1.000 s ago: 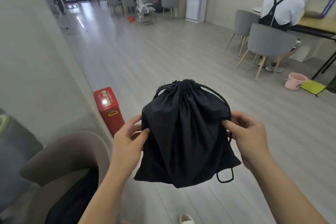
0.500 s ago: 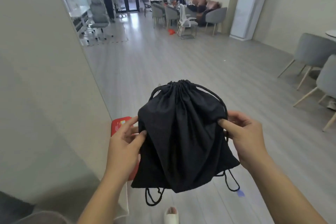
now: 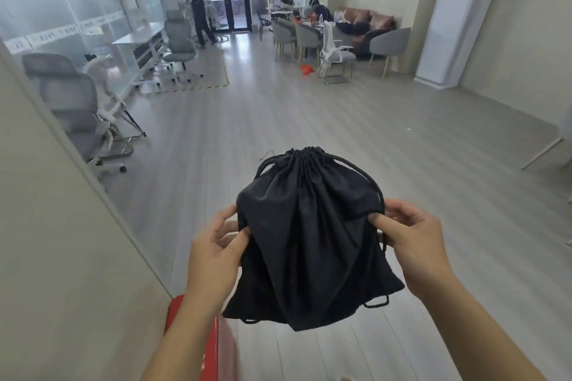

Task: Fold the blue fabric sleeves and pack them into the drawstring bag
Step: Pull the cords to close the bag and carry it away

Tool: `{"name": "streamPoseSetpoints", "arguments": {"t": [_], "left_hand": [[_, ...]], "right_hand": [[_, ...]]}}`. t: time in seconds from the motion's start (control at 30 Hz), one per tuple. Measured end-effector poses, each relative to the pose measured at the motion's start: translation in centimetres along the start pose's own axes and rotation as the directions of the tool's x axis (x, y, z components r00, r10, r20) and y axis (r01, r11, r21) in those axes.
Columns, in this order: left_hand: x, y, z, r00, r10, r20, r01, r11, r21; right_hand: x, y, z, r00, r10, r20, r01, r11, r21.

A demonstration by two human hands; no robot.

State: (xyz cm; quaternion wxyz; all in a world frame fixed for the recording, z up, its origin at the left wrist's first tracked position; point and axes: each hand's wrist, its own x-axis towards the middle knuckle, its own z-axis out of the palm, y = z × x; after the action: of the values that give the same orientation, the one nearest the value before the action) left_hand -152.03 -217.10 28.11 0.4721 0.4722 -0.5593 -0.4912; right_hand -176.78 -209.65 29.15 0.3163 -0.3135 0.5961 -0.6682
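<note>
1. A black drawstring bag (image 3: pixel 312 244), its mouth cinched tight, hung in mid-air above the floor.
2. The left hand (image 3: pixel 213 260) pinched its left edge and the right hand (image 3: pixel 414 244) pinched its right edge.
3. Over the last second only the view had swung; both grips stayed the same.
4. No blue sleeves showed, so packing was probably finished.
</note>
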Motion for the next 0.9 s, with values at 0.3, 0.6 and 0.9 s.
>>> {"name": "streamPoseSetpoints", "arguments": {"t": [0.3, 0.6, 0.9], "left_hand": [[22.5, -3.3, 2.6, 0.942, -0.086, -0.326, 0.085, 0.996, -0.015], [42.6, -5.6, -3.9, 0.776, -0.089, -0.624, 0.115, 0.993, 0.001], [62.9, -8.8, -16.8, 0.633, -0.108, -0.767, 0.128, 0.991, -0.034]], "right_hand": [[27.6, 4.3, 12.2, 0.952, 0.059, 0.301, -0.034, 0.996, -0.087], [47.6, 7.9, 34.8, 0.824, 0.050, 0.565, 0.013, 0.994, -0.108], [59.3, 10.5, 60.3, 0.696, 0.059, 0.716, 0.018, 0.995, -0.100]]}}
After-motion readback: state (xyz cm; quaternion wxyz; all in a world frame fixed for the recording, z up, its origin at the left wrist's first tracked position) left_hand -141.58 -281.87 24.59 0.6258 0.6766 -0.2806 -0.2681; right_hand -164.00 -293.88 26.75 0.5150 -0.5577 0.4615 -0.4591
